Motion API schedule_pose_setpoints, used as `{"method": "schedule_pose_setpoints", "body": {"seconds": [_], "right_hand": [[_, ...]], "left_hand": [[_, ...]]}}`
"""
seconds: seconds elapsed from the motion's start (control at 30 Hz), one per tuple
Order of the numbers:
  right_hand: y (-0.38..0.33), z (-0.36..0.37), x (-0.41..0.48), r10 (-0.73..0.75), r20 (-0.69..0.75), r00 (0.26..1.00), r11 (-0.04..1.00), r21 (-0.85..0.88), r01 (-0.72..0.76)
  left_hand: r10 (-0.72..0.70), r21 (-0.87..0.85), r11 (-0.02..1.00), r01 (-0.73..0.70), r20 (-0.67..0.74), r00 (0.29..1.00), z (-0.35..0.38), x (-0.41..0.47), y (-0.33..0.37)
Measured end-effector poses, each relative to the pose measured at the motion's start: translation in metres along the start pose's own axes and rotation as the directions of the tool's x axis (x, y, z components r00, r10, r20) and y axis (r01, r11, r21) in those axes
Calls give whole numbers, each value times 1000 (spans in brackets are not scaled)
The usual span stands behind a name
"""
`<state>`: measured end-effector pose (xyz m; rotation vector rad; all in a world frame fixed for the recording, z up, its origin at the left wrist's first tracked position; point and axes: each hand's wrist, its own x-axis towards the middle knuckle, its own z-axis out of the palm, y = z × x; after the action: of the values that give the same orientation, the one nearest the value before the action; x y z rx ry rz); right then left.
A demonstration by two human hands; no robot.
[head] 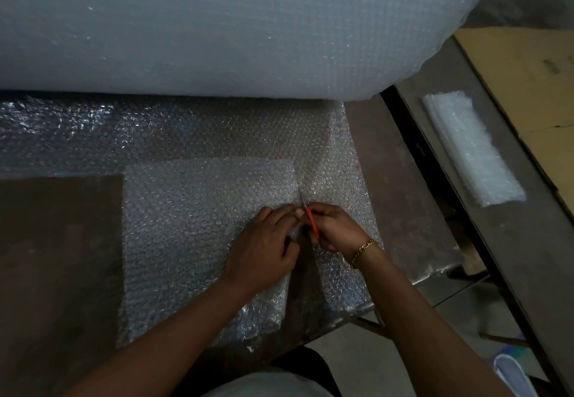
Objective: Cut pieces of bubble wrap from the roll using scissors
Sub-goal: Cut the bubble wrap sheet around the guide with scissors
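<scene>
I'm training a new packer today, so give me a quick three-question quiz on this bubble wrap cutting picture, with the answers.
1. True or false: the right hand holds the scissors.
2. Where does the folded bubble wrap lie? A, on the floor; B, on the side bench at the right; C, on the cardboard.
3. What does the left hand hold steady beside the blades?
Key: 1 true; 2 B; 3 the unrolled sheet.
</scene>
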<state>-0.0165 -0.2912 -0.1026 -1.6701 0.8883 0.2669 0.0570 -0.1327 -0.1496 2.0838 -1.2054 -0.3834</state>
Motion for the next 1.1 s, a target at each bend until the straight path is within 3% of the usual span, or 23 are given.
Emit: {"method": "schedule_pose_setpoints", "body": {"seconds": [0.3,0.73,1.1], "right_hand": [[-9,2,0,8,-6,1000,999,45,-8],[-9,0,6,4,-26,1000,999,-48,-5],[-8,-1,5,27,0,1000,997,76,-27]], "left_hand": [[-5,24,1000,5,-1,1000,1,0,-1],[4,20,1000,-4,-6,1000,1,1,-2],[12,14,1000,-12,0,1000,0,0,-3]]}}
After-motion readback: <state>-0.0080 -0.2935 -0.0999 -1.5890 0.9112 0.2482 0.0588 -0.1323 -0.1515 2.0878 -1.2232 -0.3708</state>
